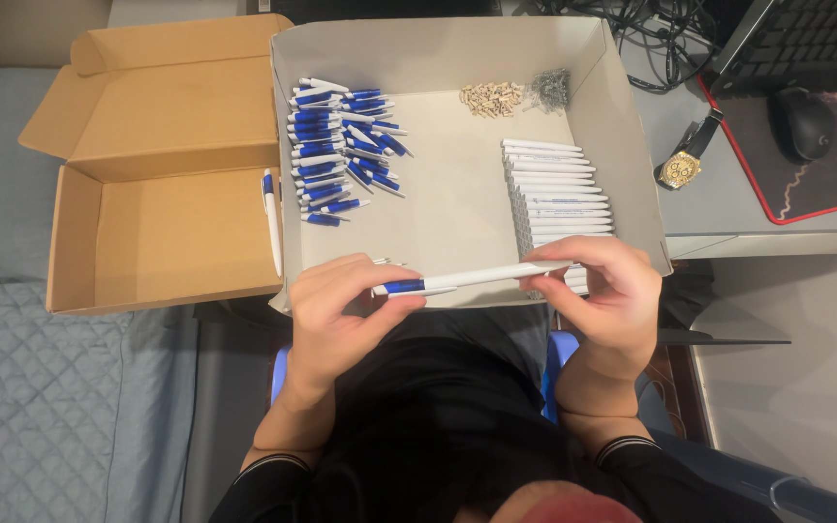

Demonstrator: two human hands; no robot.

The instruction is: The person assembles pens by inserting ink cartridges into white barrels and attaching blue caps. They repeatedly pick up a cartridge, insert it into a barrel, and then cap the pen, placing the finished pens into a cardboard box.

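Head: both hands' grips (341,300) (601,291) pinch pen (477,278).

White-and-blue pen (472,280), brown box (162,155), grey tray (622,116), gold watch (678,169), grey quilted diamond-stitch bedding (41,407).

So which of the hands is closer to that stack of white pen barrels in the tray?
Right. The right hand sits just below the stack of white barrels, overlapping its near end. The left hand is farther off, across the tray.
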